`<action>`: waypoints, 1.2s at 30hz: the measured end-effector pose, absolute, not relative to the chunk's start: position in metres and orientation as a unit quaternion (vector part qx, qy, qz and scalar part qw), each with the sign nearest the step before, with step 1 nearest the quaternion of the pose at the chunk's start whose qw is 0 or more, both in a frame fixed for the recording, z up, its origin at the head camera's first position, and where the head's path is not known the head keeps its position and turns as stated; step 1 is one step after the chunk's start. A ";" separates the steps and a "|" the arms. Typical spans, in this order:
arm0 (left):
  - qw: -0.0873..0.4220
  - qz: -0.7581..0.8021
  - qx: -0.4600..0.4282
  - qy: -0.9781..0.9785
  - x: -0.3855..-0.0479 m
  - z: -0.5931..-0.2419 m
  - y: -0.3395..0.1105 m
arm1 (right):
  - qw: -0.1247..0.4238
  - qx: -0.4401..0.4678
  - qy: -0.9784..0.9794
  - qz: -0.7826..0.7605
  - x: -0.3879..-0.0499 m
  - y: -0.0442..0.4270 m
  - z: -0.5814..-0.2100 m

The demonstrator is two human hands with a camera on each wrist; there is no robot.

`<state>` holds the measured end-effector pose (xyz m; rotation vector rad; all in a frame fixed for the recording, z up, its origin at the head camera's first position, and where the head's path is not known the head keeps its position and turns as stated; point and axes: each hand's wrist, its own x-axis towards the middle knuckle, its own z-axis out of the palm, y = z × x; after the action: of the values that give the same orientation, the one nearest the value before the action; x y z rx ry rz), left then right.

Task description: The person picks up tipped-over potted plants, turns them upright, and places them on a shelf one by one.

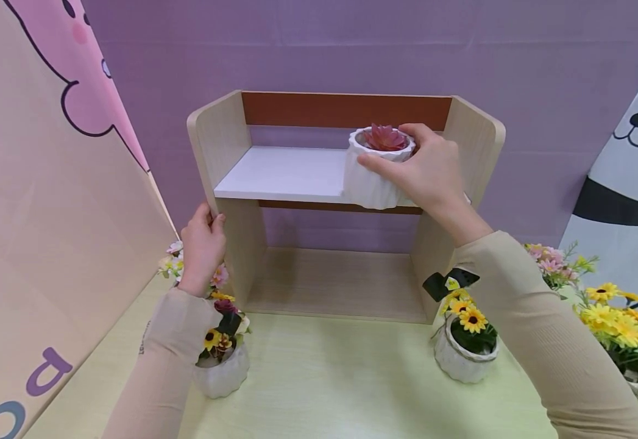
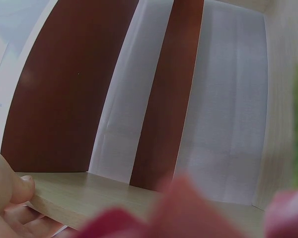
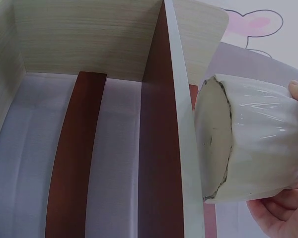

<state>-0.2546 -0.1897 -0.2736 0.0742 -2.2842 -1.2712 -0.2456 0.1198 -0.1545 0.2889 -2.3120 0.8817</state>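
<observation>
A white ceramic pot with a red succulent is in my right hand, thumb and fingers gripping it near the rim. It stands at the white middle board of a wooden shelf, toward the right. The right wrist view shows the underside of the pot by the board's front edge; whether they touch I cannot tell. My left hand grips the shelf's left side panel, with the thumb on one face and the other fingers on the opposite face.
A potted flower arrangement stands in front of the shelf at left, a sunflower pot at right. Further right are yellow flowers and pink flowers. More blossoms sit behind the left wrist. A purple cloth backdrop hangs behind.
</observation>
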 end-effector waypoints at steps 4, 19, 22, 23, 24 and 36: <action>0.263 -0.467 0.030 -0.843 -0.255 -0.273 -0.190 | 0.316 0.102 -0.880 0.339 -0.251 0.116 -0.154; 0.274 -0.462 0.030 -0.843 -0.256 -0.274 -0.190 | 0.280 0.091 -0.895 0.335 -0.262 0.105 -0.152; 0.277 -0.459 0.029 -0.844 -0.256 -0.275 -0.189 | 0.278 0.090 -0.896 0.334 -0.264 0.104 -0.151; 0.279 -0.457 0.030 -0.844 -0.256 -0.276 -0.189 | 0.277 0.090 -0.897 0.333 -0.265 0.103 -0.152; 0.281 -0.455 0.030 -0.844 -0.256 -0.276 -0.189 | 0.276 0.090 -0.897 0.332 -0.265 0.103 -0.152; 0.279 -0.459 0.030 -0.843 -0.254 -0.275 -0.188 | 0.263 0.086 -0.903 0.329 -0.272 0.094 -0.153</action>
<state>-0.2539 -0.1878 -0.2754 0.0806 -2.2618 -1.2312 -0.2715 0.0942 -0.1534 0.2321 -2.4421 0.8893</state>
